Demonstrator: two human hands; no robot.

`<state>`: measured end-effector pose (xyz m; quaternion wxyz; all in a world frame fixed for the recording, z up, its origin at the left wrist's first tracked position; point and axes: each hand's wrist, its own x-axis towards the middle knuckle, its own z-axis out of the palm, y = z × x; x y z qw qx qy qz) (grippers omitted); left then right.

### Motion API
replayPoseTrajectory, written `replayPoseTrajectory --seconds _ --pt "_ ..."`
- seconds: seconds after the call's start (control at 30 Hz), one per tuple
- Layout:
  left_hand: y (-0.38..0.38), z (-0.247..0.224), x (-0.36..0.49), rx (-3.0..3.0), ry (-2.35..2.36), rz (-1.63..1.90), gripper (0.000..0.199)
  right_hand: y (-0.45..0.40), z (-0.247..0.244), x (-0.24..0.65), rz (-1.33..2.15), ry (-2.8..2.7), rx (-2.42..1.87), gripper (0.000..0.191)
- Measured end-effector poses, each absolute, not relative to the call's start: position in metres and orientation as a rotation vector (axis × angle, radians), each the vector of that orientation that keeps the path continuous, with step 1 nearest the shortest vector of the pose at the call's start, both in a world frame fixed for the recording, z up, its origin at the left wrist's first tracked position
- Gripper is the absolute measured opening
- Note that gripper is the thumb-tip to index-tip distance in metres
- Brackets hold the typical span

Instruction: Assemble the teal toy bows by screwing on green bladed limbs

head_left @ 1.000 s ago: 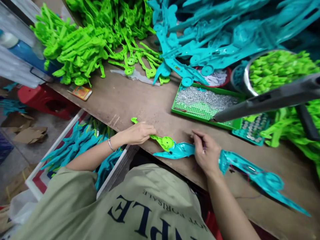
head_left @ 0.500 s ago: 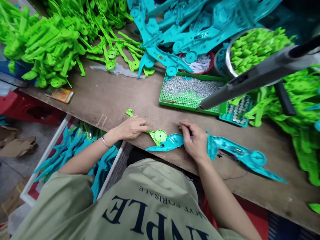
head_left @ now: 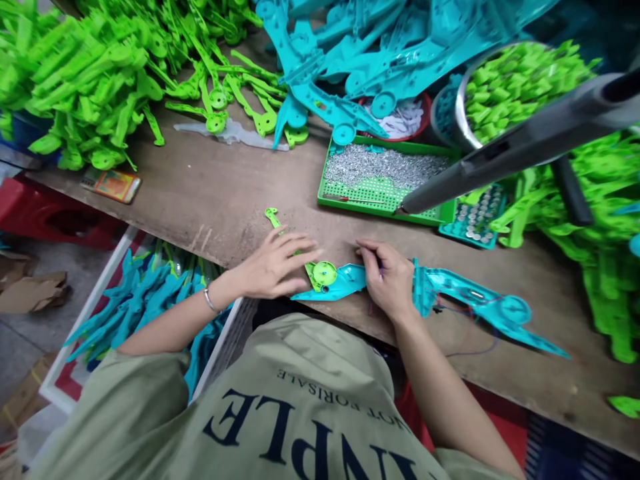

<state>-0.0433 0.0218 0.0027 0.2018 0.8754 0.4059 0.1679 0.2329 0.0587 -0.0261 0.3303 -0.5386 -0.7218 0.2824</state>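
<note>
A long teal plastic part lies along the table's near edge, hollow side up. My right hand is closed around its narrow middle, with thumb and forefinger pressed together. On the part's left end sits the round disc of a green plastic lever, whose thin arm slants up and left to a hooked tip. Over that arm my left hand is held with its fingers spread; whether they touch it I cannot tell. Thin red and blue wires trail from the teal part's right half.
Behind my hands stands a green tray of small screws with a screwdriver in it. A grey tool hangs over its right side. Piles of green parts and teal parts fill the back. A crate stands below left.
My left hand has moved right and its fingers have spread off the green lever's arm. The lever's hooked tip has swung to the right. My right hand stays on the teal part.
</note>
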Motion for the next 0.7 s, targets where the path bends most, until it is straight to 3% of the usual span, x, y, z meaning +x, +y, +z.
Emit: replayPoseTrajectory --seconds 0.1,0.3,0.53,0.7 --pt "0.003 0.003 -0.030 2.343 1.181 0.494 0.088 0.060 -0.027 0.234 0.777 -1.876 -1.412 0.027" --pt "-0.011 -0.003 -0.022 2.304 1.277 0.541 0.086 0.066 -0.014 0.241 1.003 -1.888 -1.426 0.026" --pt "-0.017 0.010 -0.001 2.145 1.686 0.717 0.032 0.080 0.037 0.211 1.402 -2.174 -1.108 0.034" --pt "-0.018 0.012 0.004 2.106 1.794 0.722 0.024 0.082 0.032 0.186 1.609 -2.165 -0.990 0.034"
